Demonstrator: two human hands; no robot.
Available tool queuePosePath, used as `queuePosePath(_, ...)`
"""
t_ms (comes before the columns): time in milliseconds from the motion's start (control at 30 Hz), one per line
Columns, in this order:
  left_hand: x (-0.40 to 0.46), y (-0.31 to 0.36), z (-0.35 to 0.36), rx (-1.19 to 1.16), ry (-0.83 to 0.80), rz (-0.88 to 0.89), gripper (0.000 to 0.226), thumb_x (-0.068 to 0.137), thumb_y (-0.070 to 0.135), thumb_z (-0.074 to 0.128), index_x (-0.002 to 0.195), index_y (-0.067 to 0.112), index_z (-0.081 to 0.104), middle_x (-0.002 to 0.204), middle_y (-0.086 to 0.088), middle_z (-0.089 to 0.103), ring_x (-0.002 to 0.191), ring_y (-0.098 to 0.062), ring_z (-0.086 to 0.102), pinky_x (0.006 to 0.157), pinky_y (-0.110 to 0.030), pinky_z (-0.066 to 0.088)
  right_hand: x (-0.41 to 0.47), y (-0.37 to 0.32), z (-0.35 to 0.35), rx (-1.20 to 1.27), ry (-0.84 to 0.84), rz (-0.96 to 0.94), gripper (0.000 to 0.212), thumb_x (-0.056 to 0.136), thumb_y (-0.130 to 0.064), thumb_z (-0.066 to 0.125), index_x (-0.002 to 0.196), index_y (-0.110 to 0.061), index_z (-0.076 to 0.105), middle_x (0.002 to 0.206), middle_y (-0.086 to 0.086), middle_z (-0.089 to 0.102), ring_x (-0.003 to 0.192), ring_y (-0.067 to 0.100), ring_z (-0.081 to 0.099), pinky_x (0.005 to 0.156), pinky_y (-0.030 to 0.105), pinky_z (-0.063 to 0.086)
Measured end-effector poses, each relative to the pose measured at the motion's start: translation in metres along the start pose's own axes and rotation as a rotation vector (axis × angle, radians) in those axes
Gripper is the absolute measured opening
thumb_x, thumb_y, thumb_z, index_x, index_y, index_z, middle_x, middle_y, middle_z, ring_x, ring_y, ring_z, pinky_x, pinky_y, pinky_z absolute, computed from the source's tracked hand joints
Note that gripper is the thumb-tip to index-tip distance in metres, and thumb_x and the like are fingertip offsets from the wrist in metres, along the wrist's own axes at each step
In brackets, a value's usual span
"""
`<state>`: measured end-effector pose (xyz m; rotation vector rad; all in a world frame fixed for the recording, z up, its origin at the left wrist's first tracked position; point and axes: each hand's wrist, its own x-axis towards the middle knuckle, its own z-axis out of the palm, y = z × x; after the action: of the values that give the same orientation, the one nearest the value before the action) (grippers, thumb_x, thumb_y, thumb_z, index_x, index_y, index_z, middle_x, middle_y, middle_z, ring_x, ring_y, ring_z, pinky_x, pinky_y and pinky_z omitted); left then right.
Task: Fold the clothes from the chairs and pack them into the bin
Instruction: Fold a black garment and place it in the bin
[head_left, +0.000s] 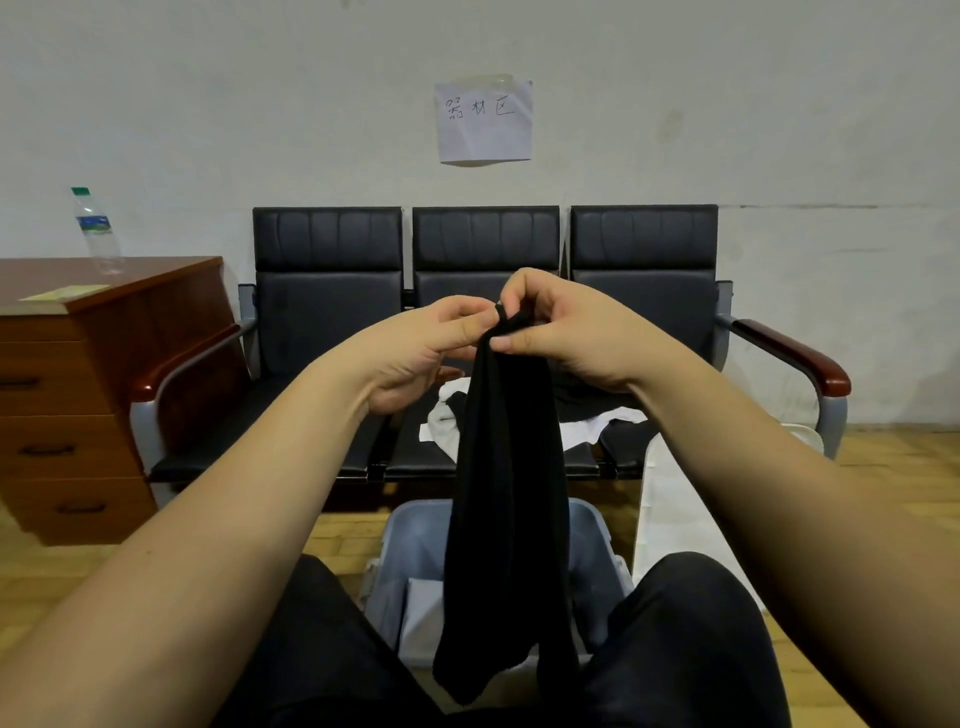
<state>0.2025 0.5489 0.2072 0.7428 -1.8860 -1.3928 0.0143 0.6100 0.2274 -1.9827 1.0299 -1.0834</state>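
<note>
Here the black cloth (506, 499) hangs limp and narrow over the grey bin (592, 551), both hands pinching its top edge: left hand (415, 358), right hand (566, 338). I'd slide the grips apart along that hem to flatten the soft knit before folding. More clothes (597, 423) lie on the padded chairs (485, 260).

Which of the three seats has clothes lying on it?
The middle seat, behind the black garment both hands hold; white clothes lie there, spilling rightwards.
</note>
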Motion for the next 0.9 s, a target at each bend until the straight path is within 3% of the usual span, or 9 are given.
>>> queuePosePath(100, -0.005, -0.003, -0.001, 0.012, 0.023, -0.018, 0.058, 0.086, 0.064, 0.054, 0.119, 0.019, 0.065, 0.091, 0.004, 0.072, 0.080, -0.009, 0.067, 0.083, -0.034, 0.047, 0.004, 0.002, -0.004, -0.050, -0.031, 0.037, 0.028, 0.093, -0.003, 0.064, 0.115, -0.016, 0.053, 0.094, -0.002, 0.064, 0.084, 0.001, 0.064, 0.076, 0.017, 0.052)
queuePosePath(200, -0.012, -0.018, -0.004, 0.038, -0.060, -0.052, 0.064, 0.080, 0.073, 0.054, 0.122, 0.027, 0.066, 0.114, -0.002, 0.072, 0.101, -0.018, 0.068, 0.086, -0.035, 0.049, 0.010, 0.007, -0.010, -0.176, 0.006, 0.062, 0.022, 0.093, -0.008, 0.065, 0.113, -0.018, 0.061, 0.104, 0.003, 0.066, 0.091, 0.002, 0.061, 0.086, 0.021, 0.050)
queuePosePath(267, -0.017, -0.033, -0.003, 0.225, -0.093, -0.119, 0.063, 0.073, 0.068, 0.069, 0.126, 0.035, 0.061, 0.119, 0.007, 0.071, 0.111, -0.013, 0.067, 0.093, -0.034, 0.048, 0.014, 0.012, -0.014, -0.169, 0.044, 0.070, 0.014, 0.092, -0.008, 0.067, 0.098, -0.020, 0.062, 0.093, -0.002, 0.066, 0.086, 0.004, 0.061, 0.084, 0.023, 0.049)
queuePosePath(333, -0.020, -0.049, -0.002, 0.462, -0.091, -0.205, 0.049, 0.072, 0.054, 0.080, 0.116, 0.044, 0.062, 0.111, 0.015, 0.073, 0.104, -0.005, 0.069, 0.093, -0.030, 0.050, 0.018, 0.019, -0.021, -0.148, 0.088, 0.082, 0.015, 0.091, -0.008, 0.068, 0.089, -0.019, 0.060, 0.086, -0.004, 0.063, 0.082, 0.007, 0.060, 0.082, 0.024, 0.047)
queuePosePath(500, -0.021, -0.074, -0.009, 0.669, 0.117, -0.289, 0.009, 0.091, 0.032, 0.068, 0.097, 0.038, 0.071, 0.091, 0.003, 0.076, 0.083, -0.012, 0.070, 0.075, -0.030, 0.053, 0.022, 0.039, -0.039, -0.063, 0.166, 0.098, 0.023, 0.089, -0.007, 0.070, 0.081, -0.022, 0.054, 0.075, -0.007, 0.058, 0.079, 0.011, 0.054, 0.080, 0.029, 0.042)
queuePosePath(600, -0.017, -0.080, -0.021, 0.639, 0.269, -0.251, 0.009, 0.093, 0.033, 0.066, 0.098, 0.031, 0.073, 0.096, -0.009, 0.074, 0.088, -0.025, 0.069, 0.080, -0.044, 0.054, 0.019, 0.049, -0.048, -0.005, 0.184, 0.113, 0.027, 0.090, -0.006, 0.068, 0.080, -0.021, 0.049, 0.072, -0.007, 0.055, 0.074, 0.009, 0.053, 0.074, 0.026, 0.041)
queuePosePath(700, -0.013, -0.082, -0.031, 0.448, 0.414, -0.182, 0.006, 0.091, 0.027, 0.069, 0.094, 0.028, 0.074, 0.091, 0.000, 0.074, 0.087, -0.014, 0.066, 0.073, -0.029, 0.047, 0.013, 0.057, -0.056, 0.036, 0.168, 0.136, 0.032, 0.092, -0.007, 0.066, 0.077, -0.021, 0.041, 0.069, -0.008, 0.051, 0.069, 0.007, 0.050, 0.067, 0.024, 0.039)
queuePosePath(800, -0.010, -0.084, -0.045, 0.223, 0.532, -0.161, 0.004, 0.088, 0.021, 0.073, 0.089, 0.024, 0.076, 0.087, -0.002, 0.075, 0.087, -0.017, 0.064, 0.076, -0.029, 0.044, 0.007, 0.065, -0.062, 0.027, 0.157, 0.160, 0.035, 0.086, -0.016, 0.069, 0.072, -0.023, 0.038, 0.066, -0.009, 0.043, 0.066, 0.008, 0.039, 0.064, 0.028, 0.029)
queuePosePath(900, -0.009, -0.080, -0.056, 0.069, 0.569, -0.100, 0.011, 0.090, 0.012, 0.069, 0.084, 0.021, 0.073, 0.081, 0.005, 0.071, 0.088, -0.013, 0.062, 0.078, -0.024, 0.044, 0.002, 0.071, -0.067, 0.086, 0.148, 0.188, 0.035, 0.094, -0.005, 0.062, 0.074, -0.021, 0.037, 0.064, -0.009, 0.046, 0.062, 0.006, 0.043, 0.063, 0.025, 0.034)
